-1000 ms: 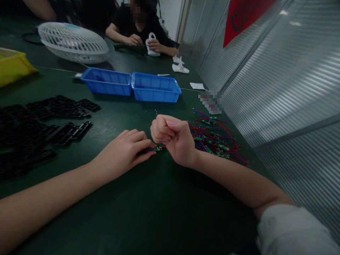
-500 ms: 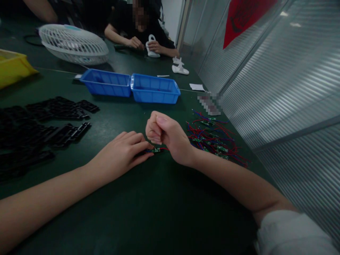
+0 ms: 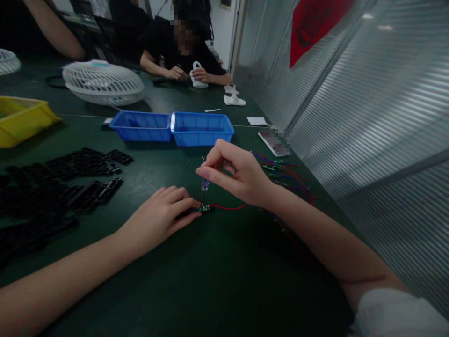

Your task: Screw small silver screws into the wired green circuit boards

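My left hand rests on the table at the middle, thumb and fingers closed on the left end of a small green circuit board. A red wire runs from the board to the right, under my right hand. In the fingertips of my right hand is a small screwdriver with a clear, purplish handle. It stands nearly upright, its thin shaft reaching down to the board. Whether the tip sits in a screw is too small to tell.
Wired circuit boards lie at the right, partly behind my right arm. Black plastic parts are piled at the left. Beyond are blue bins, a yellow bin, a white fan cover, a phone and a co-worker handling a white part.
My right hand has turned from a curled fist to a fingertip grip, and the screwdriver now shows upright over the board. My left hand keeps its hold. The camera view has tilted up slightly.
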